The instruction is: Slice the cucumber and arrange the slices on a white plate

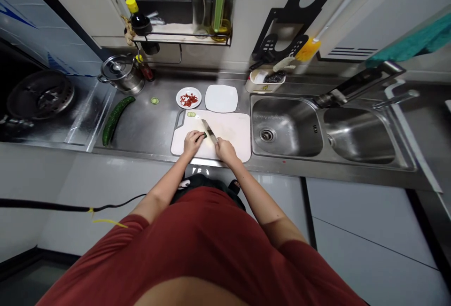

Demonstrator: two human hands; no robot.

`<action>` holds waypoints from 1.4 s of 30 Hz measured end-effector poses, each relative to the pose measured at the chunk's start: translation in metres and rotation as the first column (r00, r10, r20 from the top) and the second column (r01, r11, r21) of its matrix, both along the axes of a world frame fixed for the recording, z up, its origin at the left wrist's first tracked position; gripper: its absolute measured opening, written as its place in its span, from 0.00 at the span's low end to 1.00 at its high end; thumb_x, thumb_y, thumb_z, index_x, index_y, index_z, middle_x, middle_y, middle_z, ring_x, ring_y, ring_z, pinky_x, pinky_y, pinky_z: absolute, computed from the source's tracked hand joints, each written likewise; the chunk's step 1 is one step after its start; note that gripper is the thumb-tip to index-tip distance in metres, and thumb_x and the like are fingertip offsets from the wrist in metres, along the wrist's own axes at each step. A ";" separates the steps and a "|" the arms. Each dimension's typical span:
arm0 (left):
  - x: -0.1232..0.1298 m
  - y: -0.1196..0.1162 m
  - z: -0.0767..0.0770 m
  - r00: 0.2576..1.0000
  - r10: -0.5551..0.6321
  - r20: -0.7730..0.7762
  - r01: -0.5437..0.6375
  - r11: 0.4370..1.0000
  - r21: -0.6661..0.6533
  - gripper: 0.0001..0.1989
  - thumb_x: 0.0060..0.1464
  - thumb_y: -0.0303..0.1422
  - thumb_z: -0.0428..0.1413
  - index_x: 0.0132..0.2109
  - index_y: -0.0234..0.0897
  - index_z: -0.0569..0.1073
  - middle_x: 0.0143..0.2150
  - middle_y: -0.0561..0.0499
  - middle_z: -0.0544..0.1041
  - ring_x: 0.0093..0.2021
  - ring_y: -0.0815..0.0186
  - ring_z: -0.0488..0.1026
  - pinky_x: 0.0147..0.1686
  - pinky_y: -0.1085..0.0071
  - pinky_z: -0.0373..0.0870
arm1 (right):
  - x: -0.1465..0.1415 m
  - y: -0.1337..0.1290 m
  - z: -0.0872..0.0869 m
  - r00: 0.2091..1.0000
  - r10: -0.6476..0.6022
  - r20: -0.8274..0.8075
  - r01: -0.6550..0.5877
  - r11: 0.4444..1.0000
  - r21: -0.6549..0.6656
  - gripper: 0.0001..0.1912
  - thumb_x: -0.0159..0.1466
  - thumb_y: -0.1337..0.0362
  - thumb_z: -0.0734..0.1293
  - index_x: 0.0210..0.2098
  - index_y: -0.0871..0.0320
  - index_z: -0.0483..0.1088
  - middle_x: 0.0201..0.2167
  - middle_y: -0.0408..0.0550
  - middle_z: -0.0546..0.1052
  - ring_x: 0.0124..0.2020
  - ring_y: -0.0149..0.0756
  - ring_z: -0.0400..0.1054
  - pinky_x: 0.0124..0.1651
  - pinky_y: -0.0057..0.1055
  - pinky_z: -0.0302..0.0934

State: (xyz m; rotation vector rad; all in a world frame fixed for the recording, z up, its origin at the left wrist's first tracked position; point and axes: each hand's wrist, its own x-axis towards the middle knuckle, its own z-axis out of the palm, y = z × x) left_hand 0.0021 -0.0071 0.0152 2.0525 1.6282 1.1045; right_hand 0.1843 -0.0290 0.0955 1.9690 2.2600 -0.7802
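On the white cutting board [237, 132], my right hand [226, 150] is closed around the handle of a knife [208, 129], whose blade points up and to the left. My left hand [193, 143] rests on the board left of the blade, its fingers closed on a small green cucumber piece [205, 135]. Pale bits lie beside the blade. A few cucumber slices [191, 114] sit at the board's top left. Behind the board are a white plate of chopped red pieces [189, 98] and a bare white square plate [221, 98].
A whole cucumber [115, 119] and cucumber slices [154, 101] lie on the left counter. A steel pot [121, 73] stands behind them, a wok [40, 94] at far left. The double sink [287, 125] adjoins the board's right; a bottle shelf [179, 38] overhangs the back.
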 end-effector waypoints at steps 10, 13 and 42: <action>0.001 0.002 -0.003 0.998 -0.009 -0.061 0.005 0.998 -0.066 0.13 0.61 0.38 0.51 0.45 0.42 0.78 0.40 0.46 0.75 0.44 0.62 0.69 0.47 0.63 0.66 | -0.008 0.000 0.007 0.999 0.033 0.015 -0.033 0.999 -0.017 0.14 0.70 0.65 0.52 0.51 0.62 0.62 0.43 0.59 0.75 0.44 0.43 0.70 0.45 0.33 0.60; 0.001 0.002 -0.003 0.998 -0.008 -0.068 0.003 0.998 -0.068 0.13 0.61 0.38 0.50 0.46 0.42 0.77 0.41 0.46 0.75 0.44 0.62 0.68 0.47 0.64 0.66 | -0.009 -0.001 0.004 0.999 0.043 0.009 -0.043 0.999 -0.002 0.13 0.69 0.66 0.53 0.50 0.62 0.62 0.42 0.58 0.75 0.43 0.43 0.70 0.43 0.32 0.61; 0.000 0.002 -0.005 0.999 -0.044 -0.024 0.042 0.997 -0.067 0.13 0.61 0.37 0.49 0.46 0.42 0.76 0.42 0.46 0.76 0.46 0.62 0.70 0.49 0.63 0.66 | -0.002 -0.013 0.003 0.995 0.087 0.042 -0.083 0.992 -0.093 0.13 0.67 0.70 0.54 0.48 0.61 0.63 0.40 0.57 0.75 0.41 0.43 0.71 0.42 0.32 0.61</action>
